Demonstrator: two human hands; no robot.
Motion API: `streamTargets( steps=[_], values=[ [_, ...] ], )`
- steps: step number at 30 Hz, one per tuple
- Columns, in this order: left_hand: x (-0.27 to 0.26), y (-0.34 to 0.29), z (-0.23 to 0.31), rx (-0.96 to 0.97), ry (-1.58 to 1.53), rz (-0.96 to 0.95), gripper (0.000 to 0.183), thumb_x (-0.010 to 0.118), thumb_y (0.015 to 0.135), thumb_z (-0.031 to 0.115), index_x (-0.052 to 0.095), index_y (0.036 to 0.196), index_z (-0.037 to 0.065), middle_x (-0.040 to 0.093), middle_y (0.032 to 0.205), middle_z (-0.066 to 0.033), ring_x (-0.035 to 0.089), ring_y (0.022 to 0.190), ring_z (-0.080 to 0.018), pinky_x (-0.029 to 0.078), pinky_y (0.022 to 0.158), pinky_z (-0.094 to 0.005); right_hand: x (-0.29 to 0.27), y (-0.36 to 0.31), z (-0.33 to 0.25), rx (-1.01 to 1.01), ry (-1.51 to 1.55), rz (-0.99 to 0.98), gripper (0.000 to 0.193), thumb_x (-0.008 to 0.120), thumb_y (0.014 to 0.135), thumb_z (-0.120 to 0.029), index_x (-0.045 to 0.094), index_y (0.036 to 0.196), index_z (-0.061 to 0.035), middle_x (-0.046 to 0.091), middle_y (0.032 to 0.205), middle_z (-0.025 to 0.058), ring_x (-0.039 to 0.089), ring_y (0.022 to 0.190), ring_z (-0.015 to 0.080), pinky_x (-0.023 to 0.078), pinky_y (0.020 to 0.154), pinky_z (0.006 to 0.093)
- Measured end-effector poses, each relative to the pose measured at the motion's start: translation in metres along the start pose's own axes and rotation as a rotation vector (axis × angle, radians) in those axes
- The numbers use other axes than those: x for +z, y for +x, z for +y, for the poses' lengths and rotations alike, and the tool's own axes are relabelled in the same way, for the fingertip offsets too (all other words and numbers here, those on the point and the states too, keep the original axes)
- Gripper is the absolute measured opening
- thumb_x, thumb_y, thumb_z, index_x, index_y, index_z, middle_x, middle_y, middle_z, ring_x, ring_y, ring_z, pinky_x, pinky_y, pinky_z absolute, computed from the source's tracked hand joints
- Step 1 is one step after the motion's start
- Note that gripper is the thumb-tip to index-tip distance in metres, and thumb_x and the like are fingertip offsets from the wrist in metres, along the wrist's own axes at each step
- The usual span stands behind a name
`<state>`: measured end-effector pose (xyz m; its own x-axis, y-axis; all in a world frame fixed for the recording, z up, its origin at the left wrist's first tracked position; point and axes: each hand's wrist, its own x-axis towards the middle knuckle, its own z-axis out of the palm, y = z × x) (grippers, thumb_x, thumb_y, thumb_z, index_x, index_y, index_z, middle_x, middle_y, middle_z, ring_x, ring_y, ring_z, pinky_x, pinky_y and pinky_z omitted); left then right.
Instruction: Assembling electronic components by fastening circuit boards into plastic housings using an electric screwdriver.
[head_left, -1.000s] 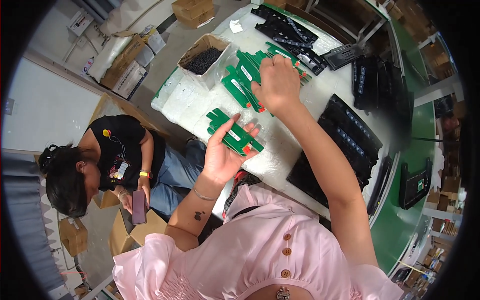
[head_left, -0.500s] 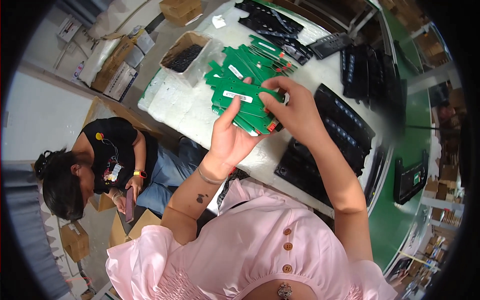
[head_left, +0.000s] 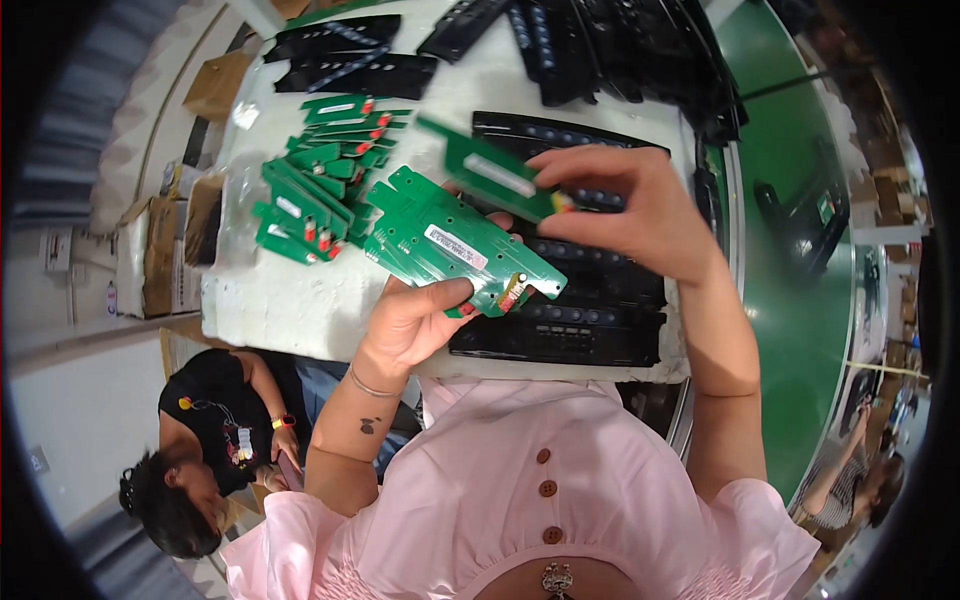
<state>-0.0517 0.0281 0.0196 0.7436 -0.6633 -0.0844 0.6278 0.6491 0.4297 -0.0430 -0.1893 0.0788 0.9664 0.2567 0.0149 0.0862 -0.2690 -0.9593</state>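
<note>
A fanned stack of green circuit boards [head_left: 415,225] lies in my left hand [head_left: 410,325], whose thumb presses on the top board beside its red connectors. My right hand [head_left: 640,205] pinches a single circuit board [head_left: 480,165] by one end, lifted just above and beyond the stack; it is blurred by motion. Under and behind my right hand several glossy black plastic panels [head_left: 590,335] with rows of round holes lie on the white padded table. To the left rests a loose pile of more green boards [head_left: 300,200] with red connectors.
More black panels lie along the table's far side [head_left: 340,55] and far right [head_left: 630,50]. An open bin [head_left: 205,218] stands at the left edge. A person in a black shirt [head_left: 225,420] sits at the lower left holding a phone. Another person [head_left: 860,485] is at the far right.
My right hand has drawn one circuit board off the stack and moved right over the black panels. My view has turned right, and the left hand still holds the stack.
</note>
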Motion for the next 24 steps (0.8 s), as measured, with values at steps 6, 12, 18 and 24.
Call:
streamTargets(
  steps=[6,12,18,24],
  values=[
    [0.002,0.040,-0.002,-0.023,0.252,0.093,0.074,0.056,0.078,0.002,0.010,0.134,0.015,0.031,0.129,-0.0185,0.035,0.118,-0.0315,0.037,0.092,-0.0509,-0.065,-0.025,0.052,-0.067,-0.803,0.306,0.027,0.067,0.062,-0.005,0.060,0.088,-0.0003,0.055,0.105,0.0152,0.058,0.082,0.0272,0.047,0.074,0.0313],
    [0.003,0.074,0.000,0.041,0.273,0.223,0.059,0.048,0.083,0.002,0.017,0.132,0.013,0.032,0.128,-0.0193,0.041,0.113,-0.0318,0.039,0.090,-0.0516,-0.065,-0.006,0.078,-0.131,-0.871,0.134,0.028,0.065,0.065,-0.007,0.058,0.092,-0.0013,0.053,0.107,0.0148,0.050,0.099,0.0290,0.043,0.081,0.0358],
    [-0.004,0.082,0.005,0.008,0.056,0.238,0.061,0.050,0.079,-0.002,0.021,0.131,0.011,0.041,0.119,-0.0180,0.043,0.111,-0.0323,0.041,0.089,-0.0484,-0.067,-0.002,0.076,-0.248,-0.863,0.197,0.026,0.066,0.064,-0.007,0.058,0.088,-0.0019,0.054,0.103,0.0149,0.055,0.088,0.0281,0.046,0.074,0.0350],
    [0.006,0.083,-0.021,0.071,0.093,0.114,0.074,0.060,0.062,0.002,0.024,0.127,0.006,0.035,0.125,-0.0181,0.040,0.114,-0.0299,0.035,0.094,-0.0420,-0.037,-0.004,0.035,-0.142,-0.343,0.119,0.027,0.069,0.064,-0.009,0.059,0.087,-0.0023,0.055,0.099,0.0137,0.057,0.069,0.0226,0.048,0.060,0.0290]
  ],
)
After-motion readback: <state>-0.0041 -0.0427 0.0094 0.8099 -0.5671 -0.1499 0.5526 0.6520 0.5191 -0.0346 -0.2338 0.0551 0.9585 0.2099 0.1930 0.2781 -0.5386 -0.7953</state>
